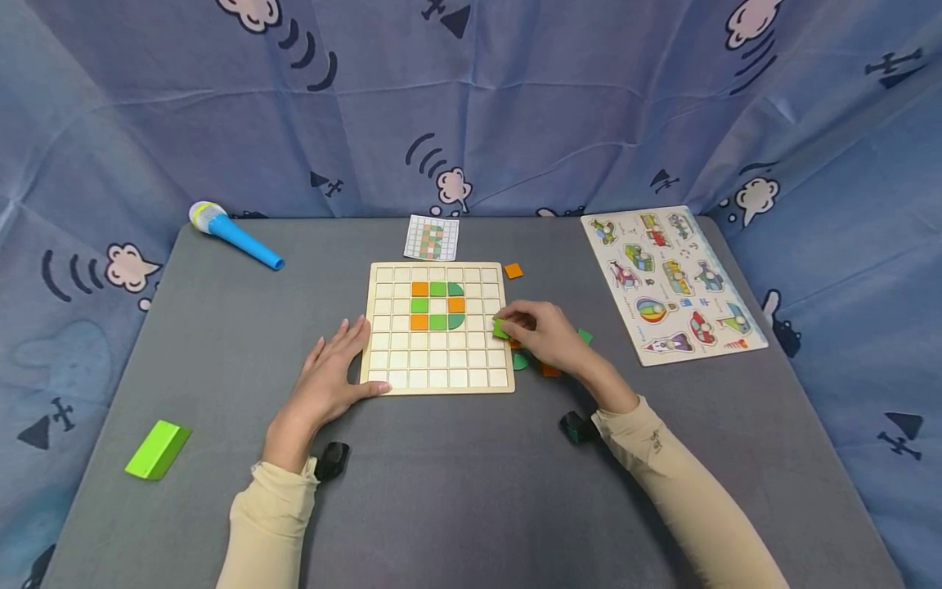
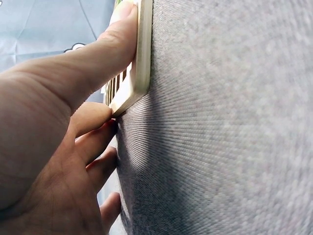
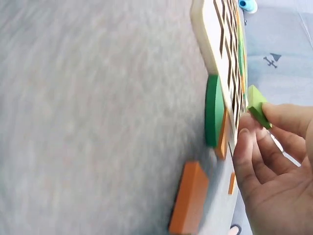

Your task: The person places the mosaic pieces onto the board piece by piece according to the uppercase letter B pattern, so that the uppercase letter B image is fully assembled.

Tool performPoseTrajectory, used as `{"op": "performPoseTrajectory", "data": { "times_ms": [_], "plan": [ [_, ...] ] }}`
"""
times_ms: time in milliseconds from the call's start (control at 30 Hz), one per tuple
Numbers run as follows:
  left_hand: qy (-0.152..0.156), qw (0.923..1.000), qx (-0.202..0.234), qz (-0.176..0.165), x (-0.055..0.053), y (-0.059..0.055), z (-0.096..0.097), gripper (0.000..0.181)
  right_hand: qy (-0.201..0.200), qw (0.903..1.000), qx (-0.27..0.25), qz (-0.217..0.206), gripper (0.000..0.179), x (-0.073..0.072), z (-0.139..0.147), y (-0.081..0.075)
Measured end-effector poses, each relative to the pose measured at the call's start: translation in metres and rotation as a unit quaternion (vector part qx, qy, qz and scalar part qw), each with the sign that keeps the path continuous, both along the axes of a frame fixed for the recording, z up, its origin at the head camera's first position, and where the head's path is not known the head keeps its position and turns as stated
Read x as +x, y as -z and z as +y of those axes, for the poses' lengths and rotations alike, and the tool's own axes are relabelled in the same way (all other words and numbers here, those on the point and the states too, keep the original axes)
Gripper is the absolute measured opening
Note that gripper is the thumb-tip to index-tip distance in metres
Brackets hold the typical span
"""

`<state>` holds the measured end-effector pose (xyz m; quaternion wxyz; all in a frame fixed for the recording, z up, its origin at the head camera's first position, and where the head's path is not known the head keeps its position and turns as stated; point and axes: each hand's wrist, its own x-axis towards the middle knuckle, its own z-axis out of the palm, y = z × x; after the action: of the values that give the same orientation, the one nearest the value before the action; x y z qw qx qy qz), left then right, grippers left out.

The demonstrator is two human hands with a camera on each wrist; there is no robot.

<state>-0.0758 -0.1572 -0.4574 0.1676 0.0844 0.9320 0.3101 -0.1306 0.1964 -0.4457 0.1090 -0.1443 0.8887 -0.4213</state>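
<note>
Wooden grid board (image 1: 390, 360) centred near the desk's (image 1: 441, 491) back edge, squared to it, no long axis evident. Eight seated tiles (image 1: 437, 322) ring one bare cell; loose tiles (image 1: 513, 271) remain, so filling looks partial. Left hand (image 1: 331, 376), fingers extended, touches its left edge; right hand (image 1: 548, 331) pinches a tilted green tile (image 1: 500, 329) at its right.

Wooden board (image 1: 449, 378), matt woven tablecloth (image 1: 449, 491)

No readable text or number; on the picture board (image 1: 657, 284), small orange marks (image 1: 736, 344), too tiny for reading.
</note>
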Motion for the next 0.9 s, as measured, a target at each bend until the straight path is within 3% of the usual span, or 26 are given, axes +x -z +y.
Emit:
{"op": "performPoseTrajectory", "data": {
  "times_ms": [300, 667, 900],
  "plan": [
    [0.001, 1.0, -0.002, 0.0, -0.001, 0.0, 0.001, 0.106, 0.008, 0.9991, -0.04, 0.007, 0.013, 0.0, -0.028, 0.007],
    [0.001, 1.0, 0.004, 0.0, 0.0, -0.002, 0.001, 0.106, 0.001, 0.9992, -0.038, 0.013, 0.011, 0.002, -0.058, 0.007],
    [0.002, 1.0, 0.004, -0.002, 0.001, -0.002, 0.001, 0.106, -0.032, 0.9982, -0.051, -0.001, 0.015, 0.0, -0.079, 0.005]
  ]
}}
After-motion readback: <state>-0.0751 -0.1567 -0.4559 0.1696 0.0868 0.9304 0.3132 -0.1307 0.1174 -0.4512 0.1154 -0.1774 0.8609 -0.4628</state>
